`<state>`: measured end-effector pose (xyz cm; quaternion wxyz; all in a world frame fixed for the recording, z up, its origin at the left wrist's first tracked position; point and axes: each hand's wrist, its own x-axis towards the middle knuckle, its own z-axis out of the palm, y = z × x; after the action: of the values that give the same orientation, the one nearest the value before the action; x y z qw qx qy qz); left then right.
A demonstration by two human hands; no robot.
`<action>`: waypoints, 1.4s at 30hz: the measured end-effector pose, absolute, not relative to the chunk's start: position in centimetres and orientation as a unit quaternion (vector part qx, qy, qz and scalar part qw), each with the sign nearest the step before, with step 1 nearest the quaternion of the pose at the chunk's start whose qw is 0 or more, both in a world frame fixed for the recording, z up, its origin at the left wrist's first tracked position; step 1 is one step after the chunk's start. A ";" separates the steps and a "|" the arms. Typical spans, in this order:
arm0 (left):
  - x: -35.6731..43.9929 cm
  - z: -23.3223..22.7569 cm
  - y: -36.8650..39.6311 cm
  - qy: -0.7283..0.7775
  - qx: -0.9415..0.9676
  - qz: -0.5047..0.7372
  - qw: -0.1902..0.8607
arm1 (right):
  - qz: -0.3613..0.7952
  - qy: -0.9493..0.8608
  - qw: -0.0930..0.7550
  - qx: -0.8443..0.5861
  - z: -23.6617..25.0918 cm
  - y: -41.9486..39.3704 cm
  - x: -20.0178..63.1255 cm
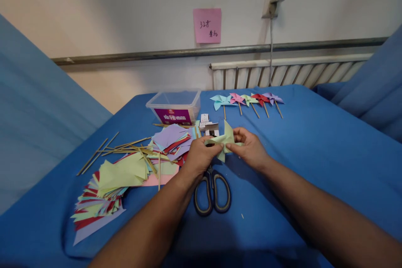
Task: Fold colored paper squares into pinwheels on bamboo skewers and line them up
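Scissors (212, 192) below hands (198, 155) (249, 148) pinching green paper (225, 139).

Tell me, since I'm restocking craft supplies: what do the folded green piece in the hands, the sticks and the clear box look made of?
Green piece: thin matte paper, by its sharp creases. Sticks: probably bamboo or wood, pale tan, thin and straight. Box: clear glossy plastic, see-through walls.

Two bare forearms reach in from 7 and 4 o'clock; left hand (198, 155) and right hand (249, 149) meet at centre, fingers pinched closed.
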<state>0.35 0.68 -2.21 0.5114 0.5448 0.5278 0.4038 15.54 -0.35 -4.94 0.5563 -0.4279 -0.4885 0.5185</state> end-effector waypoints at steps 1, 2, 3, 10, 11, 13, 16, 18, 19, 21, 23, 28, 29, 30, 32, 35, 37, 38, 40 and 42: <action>0.3 -2.1 0.7 0.524 0.554 0.400 0.508 | 0.513 -0.493 0.554 -0.432 -4.9 -0.4 15.6; 0.3 -2.0 0.7 0.520 0.567 0.396 0.501 | 0.505 -0.500 0.553 -0.436 -4.9 -0.4 15.6; 0.2 -1.9 0.6 0.517 0.582 0.391 0.492 | 0.496 -0.508 0.552 -0.438 -4.9 -0.4 15.6; -0.4 -0.6 0.4 0.515 0.656 0.350 0.426 | 0.420 -0.575 0.533 -0.457 -4.6 -0.8 15.8; -0.5 -0.5 0.4 0.508 0.664 0.344 0.428 | 0.414 -0.581 0.530 -0.458 -4.6 -0.9 15.9; -0.7 -0.4 0.5 0.501 0.677 0.334 0.423 | 0.410 -0.591 0.522 -0.458 -4.6 -0.9 15.9; -0.8 -0.5 0.6 0.508 0.685 0.326 0.408 | 0.399 -0.610 0.507 -0.461 -4.7 -0.9 16.0; -0.7 -0.6 0.6 0.514 0.685 0.321 0.403 | 0.390 -0.619 0.499 -0.464 -4.8 -0.9 16.0; -0.7 -0.7 0.6 0.517 0.685 0.321 0.401 | 0.388 -0.619 0.499 -0.466 -4.8 -0.8 16.0; -0.6 -0.7 0.6 0.521 0.684 0.325 0.394 | 0.389 -0.614 0.506 -0.464 -4.9 -0.8 15.8; -0.5 -0.7 0.5 0.524 0.684 0.331 0.385 | 0.392 -0.608 0.514 -0.461 -4.9 -0.8 15.6; -0.5 -0.5 0.7 0.532 0.670 0.345 0.385 | 0.399 -0.591 0.539 -0.448 -5.1 -0.6 15.4; -0.6 -0.6 0.8 0.536 0.662 0.353 0.388 | 0.397 -0.583 0.552 -0.445 -5.1 -0.5 15.5; -0.7 -0.8 1.1 0.540 0.649 0.365 0.392 | 0.394 -0.571 0.569 -0.442 -5.2 -0.3 15.7; -1.0 -1.3 1.8 0.549 0.607 0.407 0.407 | 0.389 -0.534 0.608 -0.439 -5.4 0.3 16.2; -1.5 -2.2 3.0 0.539 0.491 0.489 0.479 | 0.376 -0.482 0.638 -0.467 -6.1 1.4 17.2; -1.8 -2.5 3.6 0.520 0.424 0.530 0.519 | 0.357 -0.479 0.626 -0.501 -6.7 2.1 17.7; -1.9 -2.6 3.9 0.515 0.399 0.543 0.531 | 0.347 -0.494 0.611 -0.511 -7.1 2.3 17.8; -2.2 -2.5 4.2 0.509 0.365 0.563 0.540 | 0.320 -0.537 0.577 -0.525 -7.8 2.6 17.8; -2.4 -2.4 4.3 0.499 0.343 0.586 0.539 | 0.277 -0.590 0.544 -0.529 -8.3 2.8 17.2</action>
<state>-2.35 4.28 -2.37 0.5385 0.3431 0.4986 0.5862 17.24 2.78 -8.32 0.5436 -0.5291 -0.5897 0.2771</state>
